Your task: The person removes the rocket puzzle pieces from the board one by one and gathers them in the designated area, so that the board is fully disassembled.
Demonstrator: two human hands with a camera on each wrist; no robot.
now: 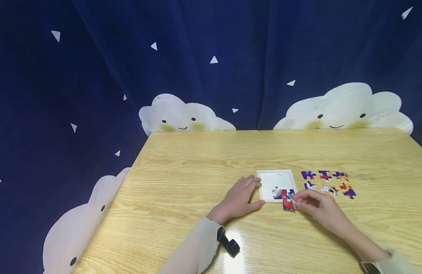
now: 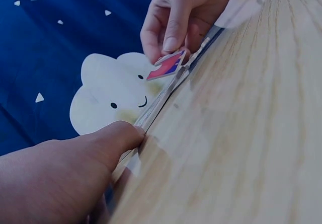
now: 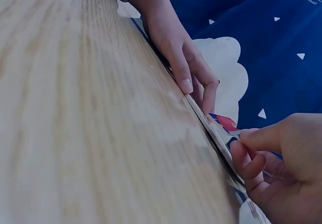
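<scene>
A square puzzle tray [image 1: 274, 182] with a pale wooden rim lies on the table, some joined purple and red picture pieces [image 1: 278, 193] in its lower right part. My left hand [image 1: 241, 197] rests along the tray's left side, thumb at the near corner and fingertips on the rim. Between thumb and fingers, my right hand [image 1: 322, 210] pinches a red and purple jigsaw piece [image 1: 289, 204] over the tray's near right corner. That piece [image 2: 168, 65] is tilted above the rim in the left wrist view.
Right of the tray, several loose jigsaw pieces [image 1: 325, 174] lie in two rough rows on the wooden table [image 1: 190, 160]. A dark blue curtain [image 1: 211, 83] with white clouds hangs behind the table and along its left. Black straps sit at both wrists.
</scene>
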